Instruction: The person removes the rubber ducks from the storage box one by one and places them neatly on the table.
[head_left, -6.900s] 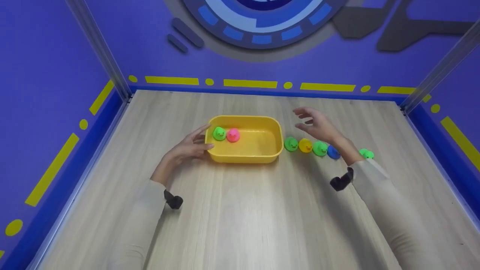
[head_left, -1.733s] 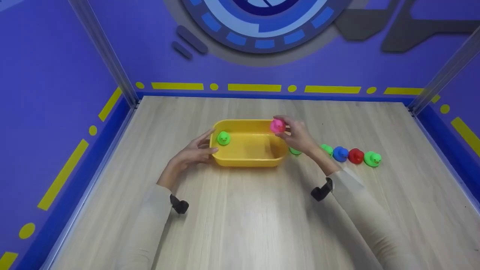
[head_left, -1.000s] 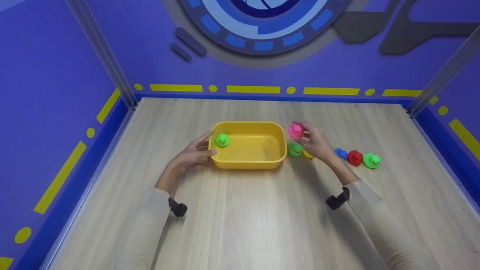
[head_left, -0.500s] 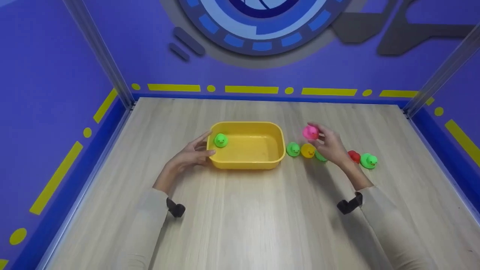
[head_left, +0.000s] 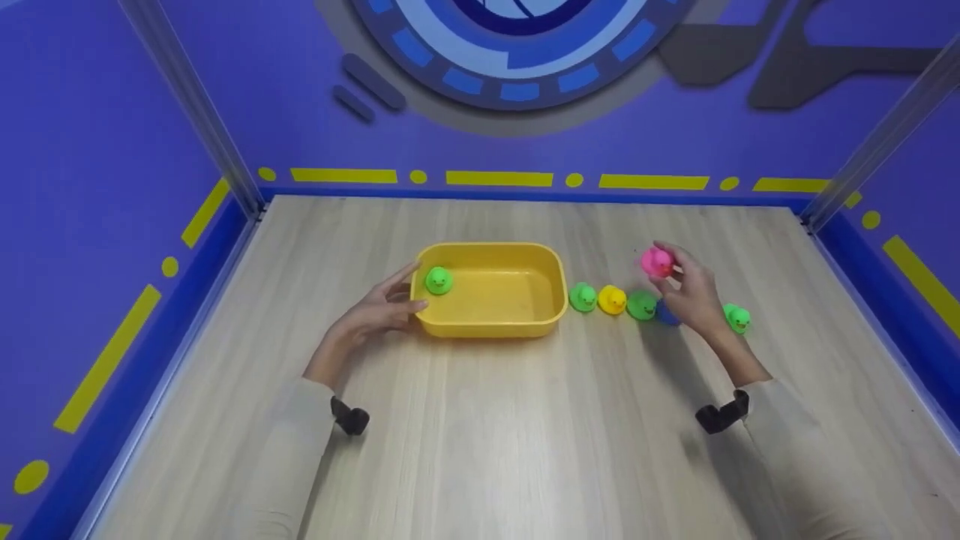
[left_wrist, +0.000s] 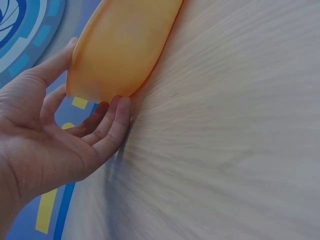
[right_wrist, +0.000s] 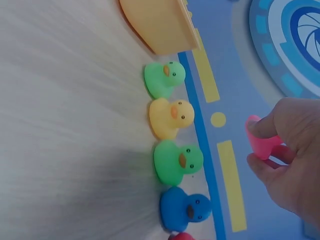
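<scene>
My left hand holds the left end of a yellow tub, thumb and fingers spread against it. In the left wrist view its fingertips touch the tub's outer wall. A green rubber duck sits inside at the left end. My right hand pinches a pink rubber duck between thumb and fingers, raised above the table. Under and beside that hand stands a row of ducks: green, yellow, green, blue, red and green. The hand hides the red one in the head view.
The wooden table is enclosed by a blue back wall and blue side walls. The duck row runs rightward from the tub's right end, the first green duck close beside the tub.
The pink duck, in the tub in the oldest frame, has been lifted out by my right hand and carried right above the row. My left hand has stayed at the tub.
</scene>
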